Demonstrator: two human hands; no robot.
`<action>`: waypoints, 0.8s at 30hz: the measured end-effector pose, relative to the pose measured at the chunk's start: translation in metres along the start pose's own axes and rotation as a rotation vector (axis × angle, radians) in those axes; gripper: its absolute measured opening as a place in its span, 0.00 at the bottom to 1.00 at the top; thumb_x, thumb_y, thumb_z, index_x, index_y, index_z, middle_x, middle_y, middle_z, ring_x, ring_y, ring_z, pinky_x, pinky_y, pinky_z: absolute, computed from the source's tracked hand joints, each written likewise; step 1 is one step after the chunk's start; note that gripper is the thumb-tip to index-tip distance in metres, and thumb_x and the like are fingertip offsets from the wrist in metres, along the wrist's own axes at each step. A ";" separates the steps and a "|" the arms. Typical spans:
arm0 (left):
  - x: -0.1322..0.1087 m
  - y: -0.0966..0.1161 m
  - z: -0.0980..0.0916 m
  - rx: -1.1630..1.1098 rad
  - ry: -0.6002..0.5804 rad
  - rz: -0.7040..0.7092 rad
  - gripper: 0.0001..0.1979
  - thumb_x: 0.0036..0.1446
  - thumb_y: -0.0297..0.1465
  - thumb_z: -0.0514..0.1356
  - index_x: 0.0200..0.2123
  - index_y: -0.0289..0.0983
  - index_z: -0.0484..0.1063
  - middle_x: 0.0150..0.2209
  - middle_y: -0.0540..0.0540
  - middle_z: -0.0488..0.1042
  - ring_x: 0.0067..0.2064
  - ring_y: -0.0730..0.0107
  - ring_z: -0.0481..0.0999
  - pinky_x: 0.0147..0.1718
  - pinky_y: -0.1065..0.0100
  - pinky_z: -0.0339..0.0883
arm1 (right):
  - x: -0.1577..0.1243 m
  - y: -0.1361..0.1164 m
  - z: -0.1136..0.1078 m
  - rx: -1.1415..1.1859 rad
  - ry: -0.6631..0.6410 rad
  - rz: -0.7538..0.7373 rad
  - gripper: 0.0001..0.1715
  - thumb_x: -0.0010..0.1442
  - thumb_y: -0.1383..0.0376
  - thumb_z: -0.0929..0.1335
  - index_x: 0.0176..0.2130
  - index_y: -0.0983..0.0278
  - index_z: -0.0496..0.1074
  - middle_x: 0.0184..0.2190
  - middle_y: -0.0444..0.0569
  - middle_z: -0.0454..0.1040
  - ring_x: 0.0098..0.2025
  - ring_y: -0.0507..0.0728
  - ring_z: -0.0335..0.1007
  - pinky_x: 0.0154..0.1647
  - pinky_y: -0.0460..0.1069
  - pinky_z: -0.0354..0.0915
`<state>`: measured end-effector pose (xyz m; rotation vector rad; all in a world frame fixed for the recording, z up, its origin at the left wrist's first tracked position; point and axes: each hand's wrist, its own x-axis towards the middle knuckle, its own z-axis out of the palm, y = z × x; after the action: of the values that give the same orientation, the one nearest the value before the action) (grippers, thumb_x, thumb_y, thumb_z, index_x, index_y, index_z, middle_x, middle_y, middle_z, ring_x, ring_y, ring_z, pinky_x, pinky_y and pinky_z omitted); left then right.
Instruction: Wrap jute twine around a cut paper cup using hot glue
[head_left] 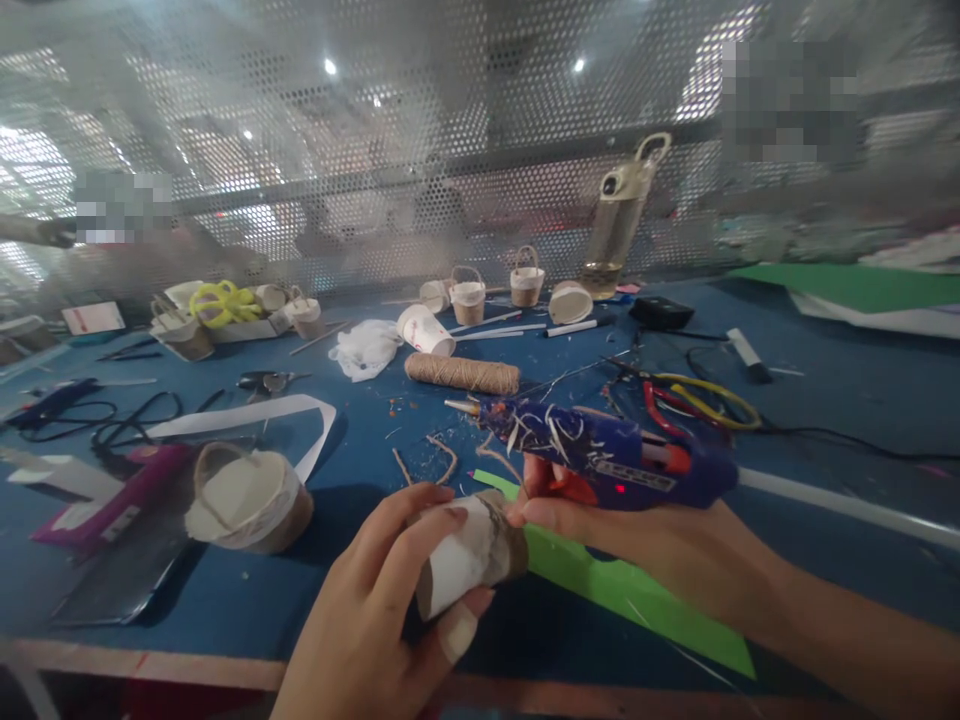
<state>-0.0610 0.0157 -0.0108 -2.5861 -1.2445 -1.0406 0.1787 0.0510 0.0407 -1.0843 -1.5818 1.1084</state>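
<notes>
A paper cup (465,560) is held on its side above the desk's (825,400) near edge, clamped in the left hand (375,610), whose fingers (409,505) are curled over its white wall. Jute twine is already wound around one end only — most of the wall is judged still bare. A blue glue gun (607,450) is gripped in the right hand (660,545), fingers closed on its handle, nozzle aimed away from the cup. A twine spool (463,374) lies mid-desk — finished little baskets (527,278) stand near the far edge.
</notes>
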 end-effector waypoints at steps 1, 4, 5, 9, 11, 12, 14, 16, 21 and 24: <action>0.000 0.000 0.000 -0.006 -0.008 -0.009 0.20 0.69 0.36 0.60 0.61 0.41 0.65 0.59 0.39 0.73 0.57 0.62 0.80 0.55 0.66 0.77 | -0.002 0.003 0.000 0.052 -0.021 0.021 0.16 0.52 0.50 0.79 0.35 0.55 0.77 0.33 0.43 0.84 0.37 0.59 0.83 0.41 0.53 0.81; 0.000 0.000 0.000 -0.021 -0.021 -0.028 0.20 0.69 0.37 0.61 0.61 0.42 0.65 0.59 0.39 0.73 0.57 0.62 0.80 0.55 0.66 0.77 | -0.006 0.012 0.001 0.147 -0.065 0.063 0.13 0.54 0.55 0.79 0.36 0.54 0.76 0.34 0.41 0.83 0.38 0.57 0.83 0.39 0.51 0.81; 0.000 0.000 0.000 -0.024 -0.021 -0.032 0.20 0.69 0.37 0.61 0.61 0.42 0.65 0.59 0.40 0.73 0.57 0.62 0.80 0.55 0.66 0.77 | -0.008 0.014 0.002 0.155 -0.064 0.063 0.13 0.55 0.56 0.79 0.37 0.54 0.76 0.35 0.41 0.83 0.38 0.57 0.83 0.39 0.50 0.81; 0.000 0.001 0.000 -0.025 -0.021 -0.044 0.20 0.69 0.38 0.61 0.61 0.43 0.64 0.59 0.40 0.73 0.57 0.62 0.80 0.54 0.66 0.77 | -0.010 0.022 0.002 0.194 -0.058 0.067 0.14 0.55 0.60 0.80 0.39 0.54 0.76 0.36 0.39 0.83 0.39 0.56 0.83 0.40 0.49 0.80; -0.001 0.001 0.000 -0.022 -0.028 -0.048 0.20 0.69 0.38 0.61 0.61 0.43 0.64 0.59 0.40 0.73 0.57 0.63 0.80 0.54 0.67 0.77 | -0.011 0.022 0.003 0.191 -0.065 0.059 0.13 0.56 0.59 0.80 0.38 0.54 0.76 0.36 0.39 0.83 0.39 0.56 0.83 0.40 0.49 0.80; -0.001 0.001 -0.001 -0.020 -0.029 -0.050 0.20 0.69 0.38 0.61 0.61 0.43 0.64 0.59 0.40 0.73 0.57 0.63 0.79 0.54 0.67 0.77 | -0.011 0.022 0.003 0.182 -0.072 0.050 0.12 0.56 0.60 0.79 0.38 0.53 0.76 0.35 0.38 0.83 0.39 0.56 0.83 0.40 0.49 0.79; 0.000 0.002 -0.001 -0.018 -0.022 -0.055 0.20 0.70 0.39 0.60 0.62 0.42 0.64 0.59 0.40 0.73 0.57 0.63 0.79 0.54 0.66 0.77 | -0.012 0.021 0.003 0.157 -0.079 0.029 0.12 0.56 0.61 0.80 0.38 0.53 0.76 0.36 0.38 0.82 0.39 0.56 0.83 0.40 0.48 0.79; 0.001 0.003 0.000 -0.018 -0.021 -0.061 0.20 0.70 0.39 0.60 0.61 0.42 0.65 0.59 0.40 0.73 0.57 0.62 0.79 0.54 0.66 0.77 | -0.013 0.021 0.003 0.140 -0.081 0.007 0.12 0.56 0.63 0.80 0.38 0.53 0.76 0.35 0.38 0.82 0.38 0.56 0.82 0.39 0.48 0.78; 0.001 0.003 0.000 -0.025 -0.029 -0.062 0.20 0.70 0.39 0.59 0.61 0.42 0.65 0.59 0.40 0.73 0.57 0.62 0.79 0.54 0.65 0.77 | -0.015 0.027 0.003 0.180 -0.077 0.008 0.14 0.55 0.63 0.80 0.40 0.52 0.76 0.35 0.38 0.82 0.38 0.56 0.82 0.39 0.49 0.78; 0.000 0.002 -0.001 -0.038 -0.031 -0.065 0.21 0.69 0.39 0.60 0.62 0.43 0.65 0.59 0.40 0.73 0.57 0.61 0.79 0.54 0.65 0.77 | -0.016 0.027 0.003 0.186 -0.066 -0.006 0.16 0.54 0.63 0.80 0.41 0.51 0.76 0.35 0.38 0.82 0.38 0.56 0.82 0.39 0.50 0.78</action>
<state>-0.0600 0.0136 -0.0098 -2.6157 -1.3371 -1.0497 0.1834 0.0410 0.0109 -0.9277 -1.4987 1.2718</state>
